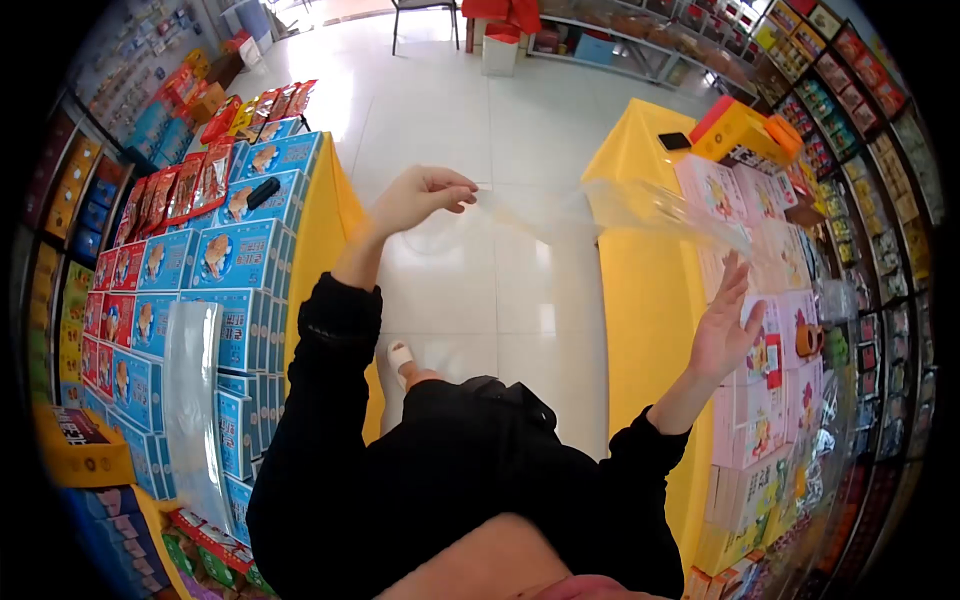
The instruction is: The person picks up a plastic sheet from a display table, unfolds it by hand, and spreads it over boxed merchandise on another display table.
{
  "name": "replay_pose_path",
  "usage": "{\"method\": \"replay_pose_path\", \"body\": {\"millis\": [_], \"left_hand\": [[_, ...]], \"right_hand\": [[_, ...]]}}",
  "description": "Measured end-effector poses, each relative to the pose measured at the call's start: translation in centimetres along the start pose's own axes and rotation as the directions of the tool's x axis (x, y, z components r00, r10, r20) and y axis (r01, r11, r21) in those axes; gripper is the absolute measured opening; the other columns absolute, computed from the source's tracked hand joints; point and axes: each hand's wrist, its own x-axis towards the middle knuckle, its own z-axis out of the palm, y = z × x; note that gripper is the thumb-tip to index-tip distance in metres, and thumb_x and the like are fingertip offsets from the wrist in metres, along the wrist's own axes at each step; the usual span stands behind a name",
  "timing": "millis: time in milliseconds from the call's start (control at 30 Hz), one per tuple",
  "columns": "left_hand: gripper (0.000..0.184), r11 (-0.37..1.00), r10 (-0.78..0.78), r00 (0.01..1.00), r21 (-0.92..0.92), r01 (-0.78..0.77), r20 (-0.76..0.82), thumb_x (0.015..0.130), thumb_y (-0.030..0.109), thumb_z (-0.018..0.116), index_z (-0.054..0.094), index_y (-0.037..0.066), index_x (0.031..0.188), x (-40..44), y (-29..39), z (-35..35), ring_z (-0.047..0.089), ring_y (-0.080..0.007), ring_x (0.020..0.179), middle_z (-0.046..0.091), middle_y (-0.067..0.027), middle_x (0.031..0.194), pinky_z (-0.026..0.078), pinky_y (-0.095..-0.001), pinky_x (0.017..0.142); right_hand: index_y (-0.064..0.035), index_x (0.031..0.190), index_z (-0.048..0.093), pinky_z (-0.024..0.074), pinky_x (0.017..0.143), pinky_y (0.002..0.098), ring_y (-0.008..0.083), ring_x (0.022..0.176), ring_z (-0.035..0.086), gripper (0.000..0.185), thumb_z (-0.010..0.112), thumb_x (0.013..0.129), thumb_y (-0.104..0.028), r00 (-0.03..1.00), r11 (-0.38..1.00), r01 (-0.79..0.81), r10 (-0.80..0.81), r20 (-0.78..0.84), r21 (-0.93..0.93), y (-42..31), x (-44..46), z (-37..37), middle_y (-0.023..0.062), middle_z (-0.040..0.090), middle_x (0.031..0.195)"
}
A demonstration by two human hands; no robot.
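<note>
A clear plastic bag (650, 205) stretches through the air over the aisle, blurred by motion. My left hand (425, 197) has its fingers pinched together on the bag's left end. At the bag's right end, my right hand (725, 325) is spread with its fingers apart, just below the plastic, and nothing shows in its grip. To the left, blue boxes (235, 250) are stacked, with a long clear plastic sheet (193, 400) lying over them. Pink boxes (750, 400) are piled beside my right hand.
Yellow cloths (640, 330) cover the tables on both sides of the tiled floor (450, 290). A black phone (674, 141) lies near a yellow box (745, 135). Red packets (200, 185) and a black object (263, 192) rest on the left stacks. A chair (425, 8) stands ahead.
</note>
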Motion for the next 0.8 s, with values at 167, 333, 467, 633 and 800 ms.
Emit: {"method": "replay_pose_path", "body": {"millis": [167,333,467,633,800], "left_hand": [[0.022,0.982,-0.183,0.945,0.016,0.186,0.270,0.078,0.011,0.051,0.059,0.002,0.096,2.5,7.9,6.8,0.058,-0.0092,0.060,0.061,-0.0085,0.075,0.047,-0.0181,0.055],[0.025,0.960,-0.228,0.850,0.255,0.115,0.475,0.079,0.017,0.051,0.059,0.002,0.096,5.6,11.1,10.9,0.058,-0.0101,0.059,0.061,-0.0090,0.074,0.047,-0.0191,0.055],[0.032,0.927,-0.303,0.693,0.371,0.056,0.654,0.079,0.028,0.048,0.059,0.003,0.096,7.0,12.6,12.9,0.059,-0.0141,0.060,0.061,-0.0111,0.075,0.046,-0.0231,0.057],[0.032,0.949,-0.315,0.507,0.250,0.193,0.802,0.079,0.028,0.050,0.059,0.001,0.093,7.2,13.6,13.7,0.059,-0.0144,0.063,0.062,-0.0116,0.076,0.045,-0.0232,0.058],[0.025,0.966,-0.199,0.389,0.247,-0.075,0.899,0.081,0.021,0.048,0.059,0.004,0.095,6.3,13.8,13.1,0.059,-0.0121,0.063,0.062,-0.0064,0.077,0.045,-0.0239,0.057]], "right_hand": [[-0.0124,0.132,0.011,0.0218,0.099,0.0435,0.0321,0.122,0.020,0.060,0.042,0.083,-0.029,0.861,0.703,0.507,-0.446,0.246,-0.499,-4.9,-3.1,1.8,0.0150,0.014,0.135],[-0.0023,0.128,0.023,0.0199,0.098,0.0384,0.0292,0.120,0.026,0.072,0.062,0.070,-0.021,0.907,-0.711,0.263,-0.048,0.417,-0.652,-1.9,-4.1,-0.9,0.0126,0.024,0.132],[-0.0028,0.126,0.026,0.0207,0.097,0.0374,0.0293,0.120,0.025,0.077,0.068,0.064,-0.019,0.922,-0.768,0.275,0.039,0.386,-0.579,2.8,-3.6,-3.3,0.0153,0.025,0.131],[-0.0041,0.127,0.024,0.0224,0.094,0.0376,0.0290,0.118,0.027,0.082,0.070,0.062,-0.022,0.893,-0.731,0.362,0.093,0.441,-0.579,6.1,-1.5,-3.4,0.0149,0.032,0.127],[-0.0058,0.121,0.037,0.0328,0.080,0.0316,0.0209,0.093,0.043,0.077,0.073,0.056,-0.023,0.906,-0.830,0.357,0.196,0.376,-0.428,6.6,0.2,-1.9,0.0063,0.053,0.091]]}}
